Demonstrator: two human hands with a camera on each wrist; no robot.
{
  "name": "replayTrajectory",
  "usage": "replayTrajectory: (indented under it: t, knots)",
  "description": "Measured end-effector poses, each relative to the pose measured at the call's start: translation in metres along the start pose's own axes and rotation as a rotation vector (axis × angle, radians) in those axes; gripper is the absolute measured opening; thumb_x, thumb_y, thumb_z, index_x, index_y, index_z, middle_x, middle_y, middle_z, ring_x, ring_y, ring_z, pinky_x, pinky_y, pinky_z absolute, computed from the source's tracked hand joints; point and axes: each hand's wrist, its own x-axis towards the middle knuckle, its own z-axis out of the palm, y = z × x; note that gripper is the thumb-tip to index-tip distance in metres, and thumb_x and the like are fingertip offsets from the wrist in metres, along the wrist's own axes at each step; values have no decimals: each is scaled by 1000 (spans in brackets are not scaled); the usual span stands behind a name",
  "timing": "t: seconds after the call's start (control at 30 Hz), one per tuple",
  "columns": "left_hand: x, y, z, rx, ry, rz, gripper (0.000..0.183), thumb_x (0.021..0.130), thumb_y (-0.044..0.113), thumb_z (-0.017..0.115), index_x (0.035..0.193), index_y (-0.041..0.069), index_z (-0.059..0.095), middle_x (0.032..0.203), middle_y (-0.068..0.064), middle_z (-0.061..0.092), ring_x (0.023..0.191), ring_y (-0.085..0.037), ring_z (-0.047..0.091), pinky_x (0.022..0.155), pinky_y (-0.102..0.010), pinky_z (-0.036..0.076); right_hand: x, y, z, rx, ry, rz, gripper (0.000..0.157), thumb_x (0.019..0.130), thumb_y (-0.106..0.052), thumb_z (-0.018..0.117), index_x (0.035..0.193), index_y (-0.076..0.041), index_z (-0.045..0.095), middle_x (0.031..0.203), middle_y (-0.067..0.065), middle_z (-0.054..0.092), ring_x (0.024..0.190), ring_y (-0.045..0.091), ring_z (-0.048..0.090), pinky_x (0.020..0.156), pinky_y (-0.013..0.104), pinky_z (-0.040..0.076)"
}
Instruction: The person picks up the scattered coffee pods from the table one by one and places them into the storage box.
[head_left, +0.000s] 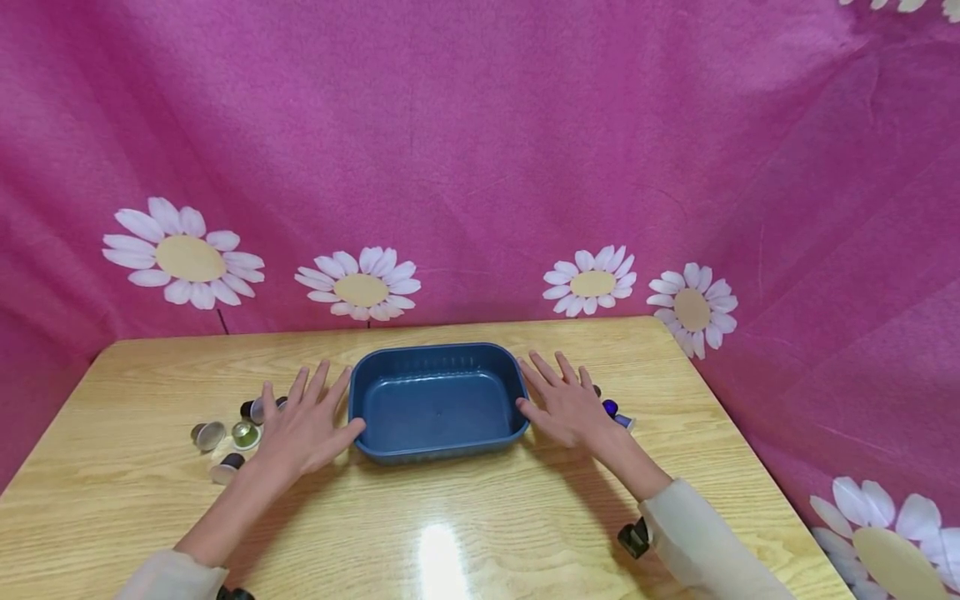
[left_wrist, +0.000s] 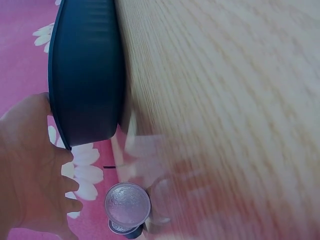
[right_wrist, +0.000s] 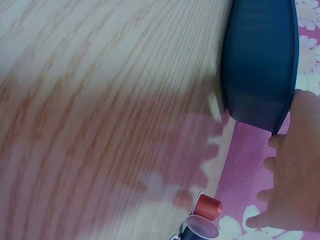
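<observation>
A dark blue rectangular plastic basin stands on the table between the two hands, with nothing inside. My left hand is at its left end, fingers spread and straight, the thumb at the rim. Mirroring it, my right hand has its fingers spread at the right end, thumb also at the rim. Beside the left hand lie several coffee capsules, among them a green capsule and a foil-lidded capsule. Past the right hand are a blue capsule and a red capsule. The hands partly hide both groups.
The light wooden table reaches back to a pink curtain printed with white daisies. This cloth also hangs along the sides. A dark wrist device sits by the right sleeve.
</observation>
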Motion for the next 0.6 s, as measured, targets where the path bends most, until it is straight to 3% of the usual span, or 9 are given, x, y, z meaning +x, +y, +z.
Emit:
replayTrajectory:
  t: [0.6]
  knots:
    - [1, 0, 2, 24, 7, -6, 80, 93, 51, 57, 157, 9, 31, 160, -27, 19, 144, -52, 12, 105, -77, -5, 1, -2, 1, 20, 0, 3, 68, 103, -50, 43, 159, -14, 27, 164, 9, 23, 148, 45, 14, 110, 70, 15]
